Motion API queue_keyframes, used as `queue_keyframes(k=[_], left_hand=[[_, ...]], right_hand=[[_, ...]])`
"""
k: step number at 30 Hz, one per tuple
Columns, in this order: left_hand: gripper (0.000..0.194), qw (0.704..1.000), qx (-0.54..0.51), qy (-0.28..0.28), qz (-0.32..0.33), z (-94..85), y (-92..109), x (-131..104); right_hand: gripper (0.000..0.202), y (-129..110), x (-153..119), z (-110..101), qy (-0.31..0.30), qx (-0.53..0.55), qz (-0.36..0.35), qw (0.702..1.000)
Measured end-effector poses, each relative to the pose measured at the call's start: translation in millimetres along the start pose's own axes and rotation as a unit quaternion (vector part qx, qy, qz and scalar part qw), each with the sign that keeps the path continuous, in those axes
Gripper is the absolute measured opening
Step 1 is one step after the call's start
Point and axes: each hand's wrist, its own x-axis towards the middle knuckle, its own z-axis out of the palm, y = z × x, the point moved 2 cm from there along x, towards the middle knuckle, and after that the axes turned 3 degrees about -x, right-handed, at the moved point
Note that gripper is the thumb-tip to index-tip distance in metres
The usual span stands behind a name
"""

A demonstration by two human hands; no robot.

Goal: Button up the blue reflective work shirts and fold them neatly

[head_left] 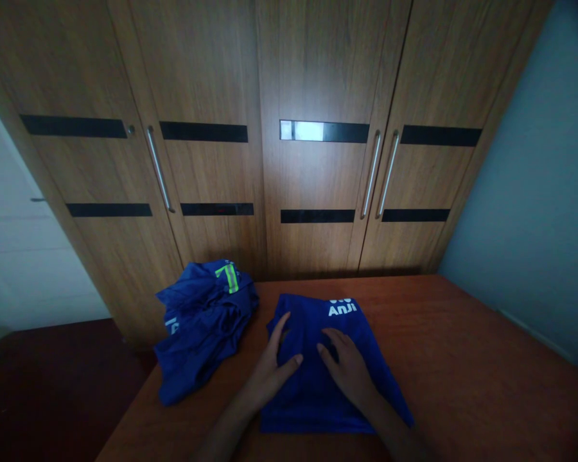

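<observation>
A blue garment (308,404) with white lettering lies folded flat into a rough rectangle on the wooden table, in front of me. My left hand (273,372) is over its left side, thumb and fingers apart. Over the middle-right part, my right hand (344,364) has its fingers spread and slightly curled, just below the lettering. Neither hand grips the cloth; whether the fingertips touch it is hard to tell. To the left sits a crumpled pile of blue clothing (207,327) with a yellow-green reflective strip, apart from both hands.
The reddish-brown table (462,359) reaches back to a wooden wardrobe (313,173) with metal handles and dark strips. A bluish wall (525,212) borders the right side. Dark floor (52,385) shows beyond the table's left edge, near a white door (24,263).
</observation>
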Motion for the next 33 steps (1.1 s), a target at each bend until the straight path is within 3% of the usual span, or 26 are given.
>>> queue_keyframes(k=[5, 9, 12, 17, 20, 22, 25, 28, 33], left_hand=[[0.083, 0.985, -0.109, -0.132, -0.027, 9.0, 5.9, -7.8], [0.074, 0.98, -0.122, -0.151, -0.047, 9.9, 2.3, -8.8], [0.058, 0.994, -0.054, -0.098, -0.021, 9.4, 2.8, -6.5], [0.043, 0.996, 0.038, 0.077, 0.007, -11.9, -0.5, 3.3], [0.038, 0.975, 0.116, 0.192, -0.001, -35.6, -9.3, 7.1], [0.037, 0.947, 0.217, 0.237, -0.008, -46.8, -15.9, 8.0], [0.044, 0.92, 0.328, 0.211, -0.032, -50.8, -24.7, 9.4], [0.044, 0.927, 0.336, 0.162, -0.047, -48.7, -27.4, 10.3], [0.02, 0.943, 0.292, 0.152, -0.053, -49.7, -21.9, 10.3]], right_hand=[[0.051, -28.0, -1.7, -3.9, -0.097, 0.218, 0.044, 0.97], [0.054, -29.3, 0.8, 5.1, -0.133, 0.336, 0.019, 0.932], [0.046, -21.5, 4.2, 15.3, -0.106, 0.372, 0.035, 0.921], [0.034, -20.9, 5.7, 17.8, -0.091, 0.377, 0.052, 0.92], [0.032, -19.1, 4.1, 11.7, -0.07, 0.386, 0.095, 0.915], [0.033, -14.7, 2.0, 7.9, -0.052, 0.429, 0.148, 0.89], [0.037, -7.9, -1.4, 1.9, -0.022, 0.529, 0.216, 0.82], [0.039, -6.7, -3.3, -5.9, -0.027, 0.6, 0.225, 0.768], [0.038, -13.3, -5.4, -14.8, -0.029, 0.615, 0.225, 0.755]])
